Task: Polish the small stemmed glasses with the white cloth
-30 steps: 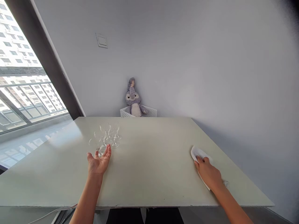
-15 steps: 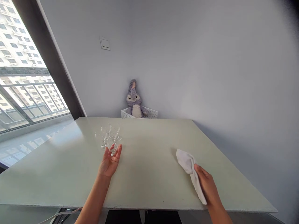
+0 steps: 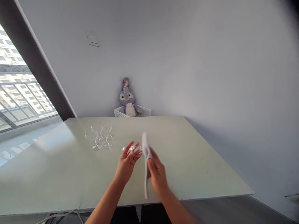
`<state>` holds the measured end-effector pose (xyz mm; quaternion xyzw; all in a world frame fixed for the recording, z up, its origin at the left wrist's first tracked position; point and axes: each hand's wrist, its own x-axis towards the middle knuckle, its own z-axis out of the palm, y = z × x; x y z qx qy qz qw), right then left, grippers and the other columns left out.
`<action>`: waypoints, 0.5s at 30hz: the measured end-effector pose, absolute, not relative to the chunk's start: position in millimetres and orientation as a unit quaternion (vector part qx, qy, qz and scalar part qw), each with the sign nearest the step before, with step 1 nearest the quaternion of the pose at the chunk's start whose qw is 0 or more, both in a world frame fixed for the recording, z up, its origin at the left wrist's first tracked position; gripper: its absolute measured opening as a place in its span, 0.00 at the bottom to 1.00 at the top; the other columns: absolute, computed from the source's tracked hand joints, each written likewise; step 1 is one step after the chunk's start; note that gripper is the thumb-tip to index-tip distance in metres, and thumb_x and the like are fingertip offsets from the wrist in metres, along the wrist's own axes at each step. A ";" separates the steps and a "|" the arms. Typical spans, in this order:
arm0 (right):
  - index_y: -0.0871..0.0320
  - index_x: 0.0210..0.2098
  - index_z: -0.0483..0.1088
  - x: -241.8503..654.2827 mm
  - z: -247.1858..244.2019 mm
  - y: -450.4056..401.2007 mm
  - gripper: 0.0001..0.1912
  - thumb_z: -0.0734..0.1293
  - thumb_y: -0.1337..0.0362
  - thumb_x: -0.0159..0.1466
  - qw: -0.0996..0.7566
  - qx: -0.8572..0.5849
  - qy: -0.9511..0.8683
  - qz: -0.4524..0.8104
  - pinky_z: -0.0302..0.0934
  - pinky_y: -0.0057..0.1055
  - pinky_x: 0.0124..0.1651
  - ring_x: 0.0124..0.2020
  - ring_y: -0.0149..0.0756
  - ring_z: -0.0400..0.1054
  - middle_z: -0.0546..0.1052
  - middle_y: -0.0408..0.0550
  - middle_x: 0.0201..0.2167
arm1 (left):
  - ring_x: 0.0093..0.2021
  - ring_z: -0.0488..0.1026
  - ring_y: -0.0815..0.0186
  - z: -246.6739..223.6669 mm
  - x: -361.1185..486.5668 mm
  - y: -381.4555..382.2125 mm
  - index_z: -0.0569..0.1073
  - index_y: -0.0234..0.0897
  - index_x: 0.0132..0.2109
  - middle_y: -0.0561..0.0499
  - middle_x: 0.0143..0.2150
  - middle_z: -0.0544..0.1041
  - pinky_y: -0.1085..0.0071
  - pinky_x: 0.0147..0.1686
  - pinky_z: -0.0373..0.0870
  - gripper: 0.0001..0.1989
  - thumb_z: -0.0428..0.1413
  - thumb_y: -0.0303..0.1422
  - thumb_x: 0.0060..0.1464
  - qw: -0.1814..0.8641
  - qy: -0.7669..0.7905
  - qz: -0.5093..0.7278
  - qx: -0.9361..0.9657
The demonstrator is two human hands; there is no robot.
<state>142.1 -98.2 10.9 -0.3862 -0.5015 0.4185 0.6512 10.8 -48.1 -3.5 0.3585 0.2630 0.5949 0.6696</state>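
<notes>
My left hand (image 3: 127, 160) is closed around a small clear stemmed glass (image 3: 133, 147), held tilted on its side above the table. In my right hand (image 3: 157, 171) is a folded white cloth (image 3: 146, 155), gripped between thumb and fingers and turned edge-on. The cloth hangs right beside the glass and covers part of it; whether they touch I cannot tell. Several more clear stemmed glasses (image 3: 102, 134) stand upright in a cluster on the table, to the left of and beyond my left hand.
The pale table (image 3: 198, 168) spreads under both hands. Past its far edge a grey plush toy (image 3: 129, 101) sits in a white perforated basket (image 3: 146, 112) against the wall. A cable (image 3: 64, 214) runs near the front left edge, and a window is on the left.
My left hand has lifted a glass from the cluster and moved right with it. My right hand has brought the cloth left, beside that glass. The view has shifted slightly right.
</notes>
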 end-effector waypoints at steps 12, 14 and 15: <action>0.62 0.29 0.67 138.1 -13.4 -92.2 0.17 0.62 0.52 0.59 0.512 -0.270 -0.427 0.695 0.56 0.24 0.17 0.13 0.27 0.59 0.66 0.41 0.13 | 0.40 0.72 0.59 3.0 1.0 -64.5 0.62 0.40 0.56 0.44 0.44 0.74 0.66 0.38 0.69 0.29 0.58 0.39 0.47 0.613 0.389 0.440 0.529; 0.61 0.26 0.66 140.3 -8.3 -90.3 0.16 0.63 0.53 0.58 0.528 -0.260 -0.337 0.735 0.53 0.22 0.15 0.10 0.25 0.56 0.64 0.39 0.09 | 0.41 0.71 0.59 7.1 -0.6 -64.5 0.62 0.39 0.56 0.45 0.42 0.74 0.65 0.40 0.68 0.28 0.56 0.39 0.48 0.591 0.393 0.422 0.564; 0.61 0.25 0.66 141.7 -6.2 -89.1 0.15 0.64 0.54 0.57 0.525 -0.252 -0.288 0.760 0.50 0.21 0.14 0.09 0.23 0.53 0.61 0.37 0.08 | 0.44 0.70 0.59 9.1 -1.9 -63.9 0.63 0.40 0.56 0.44 0.45 0.73 0.65 0.42 0.67 0.27 0.56 0.39 0.48 0.580 0.382 0.422 0.583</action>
